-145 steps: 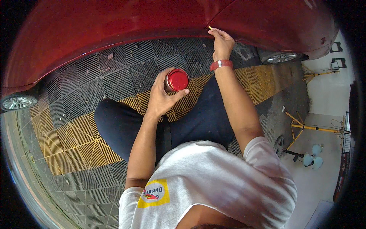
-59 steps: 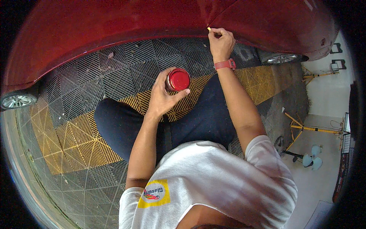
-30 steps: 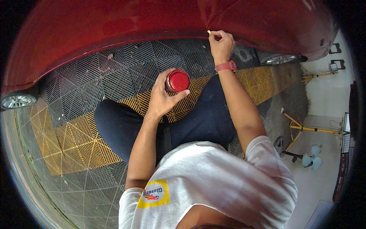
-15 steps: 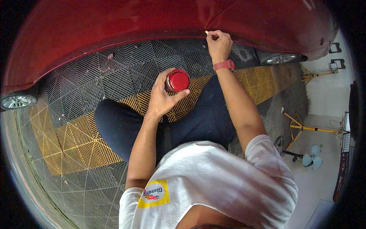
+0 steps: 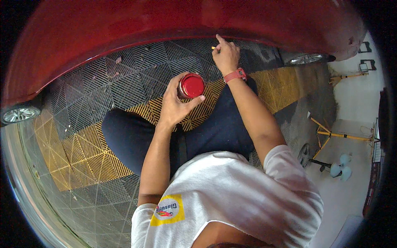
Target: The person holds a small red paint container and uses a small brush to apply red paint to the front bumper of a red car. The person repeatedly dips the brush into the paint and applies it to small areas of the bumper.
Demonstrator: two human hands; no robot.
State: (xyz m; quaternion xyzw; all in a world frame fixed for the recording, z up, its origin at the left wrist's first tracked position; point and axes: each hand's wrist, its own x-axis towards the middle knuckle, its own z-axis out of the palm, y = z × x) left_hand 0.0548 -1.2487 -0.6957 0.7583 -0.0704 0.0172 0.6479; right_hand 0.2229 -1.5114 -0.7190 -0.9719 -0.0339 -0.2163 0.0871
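Note:
My left hand (image 5: 175,103) is wrapped round a small round cup (image 5: 193,86) above my lap. Its round top shows bright red; whether that is paint or a lid I cannot tell. Ahead and to the right, my right hand (image 5: 227,56) pinches a small yellow-ended thing (image 5: 213,48), mostly hidden by the fingers. The index finger is stretched out to the lower edge of a red car body (image 5: 173,20); whether it touches the paintwork is unclear. A red watch (image 5: 235,75) is on the right wrist.
Car wheels show at the left (image 5: 20,112) and right (image 5: 307,59). Black, grey and yellow grid tiles (image 5: 89,155) cover the floor around my crossed legs. To the right stand a yellow stand (image 5: 343,135) and a fan with pale blades (image 5: 340,167).
My right hand has drawn slightly back and left from the car panel, its index finger now extended and the yellow end lower. The left hand with the cup has barely moved.

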